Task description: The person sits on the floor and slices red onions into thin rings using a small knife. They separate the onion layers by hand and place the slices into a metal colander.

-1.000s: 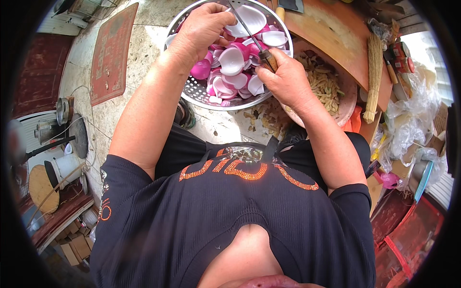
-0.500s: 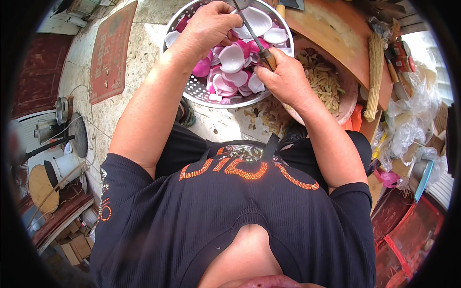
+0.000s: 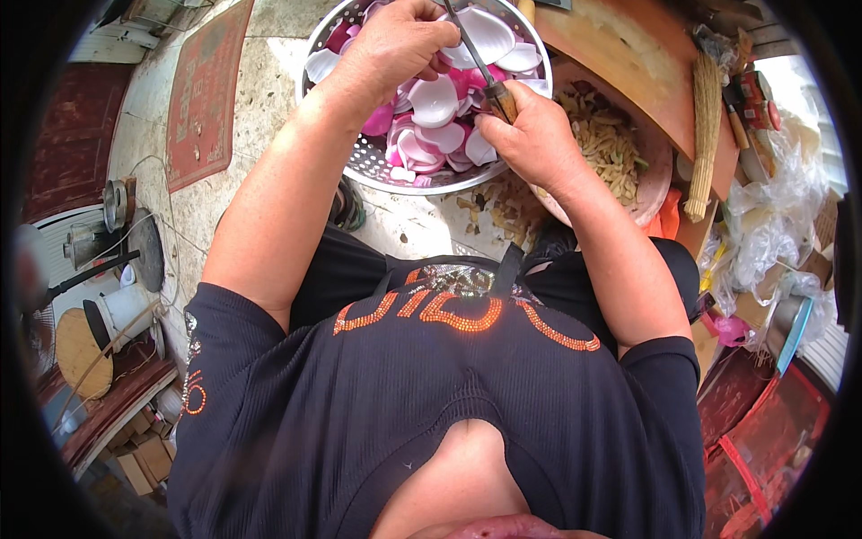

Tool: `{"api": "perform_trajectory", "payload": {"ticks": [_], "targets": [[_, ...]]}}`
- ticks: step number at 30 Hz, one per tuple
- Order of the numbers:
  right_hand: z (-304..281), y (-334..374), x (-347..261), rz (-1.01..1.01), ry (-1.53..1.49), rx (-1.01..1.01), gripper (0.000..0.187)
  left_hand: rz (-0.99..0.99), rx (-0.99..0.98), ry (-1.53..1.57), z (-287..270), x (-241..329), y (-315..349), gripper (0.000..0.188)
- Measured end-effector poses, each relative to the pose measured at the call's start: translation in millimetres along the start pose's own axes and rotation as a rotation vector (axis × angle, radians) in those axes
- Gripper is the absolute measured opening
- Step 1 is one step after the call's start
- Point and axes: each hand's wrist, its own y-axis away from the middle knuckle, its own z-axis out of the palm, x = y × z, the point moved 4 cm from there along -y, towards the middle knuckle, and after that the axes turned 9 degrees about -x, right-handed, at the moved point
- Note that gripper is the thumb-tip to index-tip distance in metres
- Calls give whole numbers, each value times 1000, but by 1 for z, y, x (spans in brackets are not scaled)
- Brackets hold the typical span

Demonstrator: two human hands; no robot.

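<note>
A perforated metal colander at the top holds many curved vegetable pieces, pink outside and white inside. My right hand is closed round the wooden handle of a knife, at the colander's right side. Its thin dark blade slants up and left, over the pieces. My left hand is above the colander's left part, its fingers curled close beside the blade. Whatever those fingers pinch is hidden at the frame's top.
Right of the colander is a pinkish basin of pale yellowish scraps, partly under a wooden board. A straw broom and plastic bags are farther right. Scraps lie on the floor, and a red mat at left.
Both hands have shifted only slightly, the left a little to the right. The knife stays in the right hand, and the colander sits slightly higher in view.
</note>
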Motion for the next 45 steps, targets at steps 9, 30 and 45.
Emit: {"api": "perform_trajectory", "payload": {"ticks": [9,30,45], "targets": [[1,-1,1,0,-43,13,37,5,-19,4,5,-5,-3,28],[7,-6,9,5,-34,-8,37,-11,-13,-24,6,-9,-5,24],[10,-6,7,43,-35,-26,38,-35,3,-81,5,-16,-9,20]]}}
